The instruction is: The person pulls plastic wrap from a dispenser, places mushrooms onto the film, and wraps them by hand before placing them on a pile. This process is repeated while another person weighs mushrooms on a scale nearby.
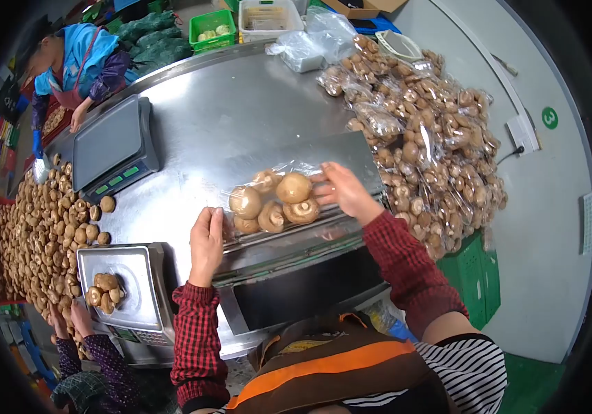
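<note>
A clear plastic-wrapped pack of several brown mushrooms is held between my two hands, above a flat metal device at the table's front edge. My left hand pinches the wrap at the pack's left end, thumb and fingers pressed together. At the right end, my right hand grips the plastic between thumb and fingers, close to the mushrooms. Both sleeves are red and black checked.
Wrapped mushroom packs are heaped at the right. Loose mushrooms lie at the left, beside two scales. A co-worker in blue stands at the back left; another person's hands are at the lower left.
</note>
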Demonstrator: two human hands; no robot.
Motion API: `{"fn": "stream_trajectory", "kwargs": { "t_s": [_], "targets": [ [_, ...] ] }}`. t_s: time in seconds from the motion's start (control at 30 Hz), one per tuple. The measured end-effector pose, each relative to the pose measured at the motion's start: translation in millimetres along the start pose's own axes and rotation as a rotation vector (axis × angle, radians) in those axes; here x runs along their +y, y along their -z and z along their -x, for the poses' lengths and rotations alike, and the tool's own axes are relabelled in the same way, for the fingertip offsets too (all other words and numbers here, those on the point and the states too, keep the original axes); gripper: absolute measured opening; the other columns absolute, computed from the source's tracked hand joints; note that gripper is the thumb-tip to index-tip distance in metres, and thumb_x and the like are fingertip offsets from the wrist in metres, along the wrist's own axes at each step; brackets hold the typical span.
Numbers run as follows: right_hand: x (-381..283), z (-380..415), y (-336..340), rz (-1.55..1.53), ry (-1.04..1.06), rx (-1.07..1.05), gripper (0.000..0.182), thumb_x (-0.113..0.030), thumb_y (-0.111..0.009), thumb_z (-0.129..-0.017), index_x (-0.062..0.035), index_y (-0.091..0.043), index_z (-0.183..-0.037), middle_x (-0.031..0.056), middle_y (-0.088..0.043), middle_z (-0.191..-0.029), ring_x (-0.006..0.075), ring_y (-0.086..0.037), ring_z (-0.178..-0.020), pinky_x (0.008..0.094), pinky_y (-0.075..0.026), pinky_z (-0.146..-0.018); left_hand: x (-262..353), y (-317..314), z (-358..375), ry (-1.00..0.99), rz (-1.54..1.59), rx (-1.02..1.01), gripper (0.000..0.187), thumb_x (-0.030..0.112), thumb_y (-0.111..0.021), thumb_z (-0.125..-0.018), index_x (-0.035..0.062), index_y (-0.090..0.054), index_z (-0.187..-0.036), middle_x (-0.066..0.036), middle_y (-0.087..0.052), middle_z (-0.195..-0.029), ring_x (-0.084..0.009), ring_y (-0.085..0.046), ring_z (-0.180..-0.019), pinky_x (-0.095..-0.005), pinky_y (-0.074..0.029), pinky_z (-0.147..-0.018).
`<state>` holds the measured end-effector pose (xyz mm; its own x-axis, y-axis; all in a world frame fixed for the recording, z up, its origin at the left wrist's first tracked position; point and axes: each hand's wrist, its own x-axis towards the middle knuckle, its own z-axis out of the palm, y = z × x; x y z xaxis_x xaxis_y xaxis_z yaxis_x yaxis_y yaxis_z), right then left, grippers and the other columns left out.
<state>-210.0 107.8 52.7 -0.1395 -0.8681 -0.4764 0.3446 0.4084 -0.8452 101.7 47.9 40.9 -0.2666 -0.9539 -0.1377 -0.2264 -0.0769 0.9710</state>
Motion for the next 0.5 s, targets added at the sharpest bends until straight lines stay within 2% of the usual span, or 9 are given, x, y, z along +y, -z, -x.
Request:
{"fn": "stream_trajectory", "kwargs": {
  "t_s": [0.03, 0.07, 0.13, 0.2, 0.27, 0.33, 0.4, 0.43, 0.5],
  "targets": [
    [-4.0, 24.4, 2.2, -0.062, 0.042, 0.009, 0.033, -0.032, -0.043, -0.103, -0.0032, -0.044, -0.119, 0.0153, -0.060, -0.110, 0.0247, -0.067, -0.090, 0.0365, -0.060, -0.070, 10.6, -5.7, 13.7, -0.122, -0.061, 0.038, 0.028, 0.022, -0.053, -0.100, 0.0010, -0.054, -0.081, 0.000, -0.048, -0.059, -0.0096, -0.046, -0.054, -0.0270, -0.039, -0.052],
    [-4.5, 50.0, 4.3, -0.073, 0.035, 0.035, 0.033, -0.032, -0.043, -0.103, -0.0032, -0.044, -0.119, 0.0153, -0.060, -0.110, 0.0247, -0.067, -0.090, 0.0365, -0.060, -0.070, 19.3, -2.7, 26.8, -0.114, -0.061, 0.010, 0.028, 0.022, -0.053, -0.100, 0.0010, -0.054, -0.081, 0.000, -0.048, -0.059, -0.0096, -0.046, -0.054, -0.0270, -0.039, -0.052],
    [2.8, 101.1, 11.3, -0.207, -0.099, -0.112, 0.032, -0.032, -0.040, -0.103, -0.0036, -0.042, -0.118, 0.0177, -0.060, -0.113, 0.0274, -0.067, -0.095, 0.0380, -0.061, -0.067, 26.0, -2.1, 60.5, 0.181, 0.140, -0.028, 0.031, 0.023, -0.052, -0.100, 0.0005, -0.056, -0.080, 0.000, -0.047, -0.057, -0.0079, -0.043, -0.048, -0.0259, -0.035, -0.045],
    [27.9, 138.3, 9.2, -0.210, -0.199, -0.069, 0.032, -0.032, -0.038, -0.104, -0.0039, -0.042, -0.118, 0.0185, -0.060, -0.114, 0.0297, -0.066, -0.100, 0.0399, -0.062, -0.067, 23.7, -3.7, 83.2, 0.186, 0.081, -0.040, 0.036, 0.026, -0.054, -0.099, 0.0013, -0.055, -0.074, 0.001, -0.046, -0.055, -0.0068, -0.040, -0.043, -0.0259, -0.032, -0.041],
    [52.7, 161.0, 11.9, -0.214, -0.334, -0.035, 0.032, -0.033, -0.038, -0.104, -0.0048, -0.042, -0.118, 0.0178, -0.062, -0.111, 0.0294, -0.066, -0.100, 0.0397, -0.062, -0.068, 13.3, 2.2, 99.1, 0.374, -0.198, -0.206, 0.039, 0.028, -0.057, -0.098, 0.0026, -0.055, -0.068, 0.002, -0.044, -0.054, -0.0066, -0.038, -0.044, -0.0273, -0.031, -0.041],
    [68.7, 179.2, 1.9, -0.226, -0.346, 0.014, 0.029, -0.033, -0.038, -0.104, -0.0061, -0.046, -0.113, 0.0137, -0.063, -0.105, 0.0257, -0.068, -0.091, 0.0358, -0.061, -0.064, 4.3, -2.9, 109.7, 0.336, -0.304, -0.232, 0.043, 0.030, -0.060, -0.096, 0.0040, -0.051, -0.063, 0.002, -0.040, -0.052, -0.0057, -0.036, -0.046, -0.0278, -0.030, -0.042],
    [90.7, 191.5, -10.0, 0.178, -0.157, 0.311, 0.025, -0.030, -0.039, -0.104, -0.0063, -0.048, -0.100, 0.0074, -0.062, -0.091, 0.0192, -0.068, -0.077, 0.0284, -0.057, -0.055, -17.0, -8.6, 119.1, 0.139, -0.284, -0.159, 0.042, 0.029, -0.059, -0.098, 0.0049, -0.049, -0.065, 0.003, -0.041, -0.055, -0.0049, -0.036, -0.052, -0.0261, -0.030, -0.046],
    [101.1, 201.9, -17.1, 0.283, -0.047, 0.439, 0.029, -0.030, -0.042, -0.103, -0.0054, -0.050, -0.090, 0.0026, -0.058, -0.076, 0.0113, -0.059, -0.062, 0.0234, -0.047, -0.051, -18.5, -16.5, 130.7, 0.182, -0.029, -0.112, 0.040, 0.028, -0.057, -0.099, 0.0055, -0.047, -0.066, 0.004, -0.041, -0.058, -0.0043, -0.035, -0.055, -0.0244, -0.030, -0.048],
    [142.9, 222.0, -12.0, 0.343, 0.049, 0.579, 0.032, -0.030, -0.044, -0.103, -0.0042, -0.050, -0.085, 0.0017, -0.056, -0.070, 0.0104, -0.055, -0.059, 0.0252, -0.044, -0.051, -23.3, -29.5, 150.4, 0.173, 0.100, -0.084, 0.038, 0.025, -0.054, -0.100, 0.0053, -0.049, -0.069, 0.004, -0.041, -0.060, -0.0039, -0.035, -0.057, -0.0240, -0.031, -0.050]
  ]
}}
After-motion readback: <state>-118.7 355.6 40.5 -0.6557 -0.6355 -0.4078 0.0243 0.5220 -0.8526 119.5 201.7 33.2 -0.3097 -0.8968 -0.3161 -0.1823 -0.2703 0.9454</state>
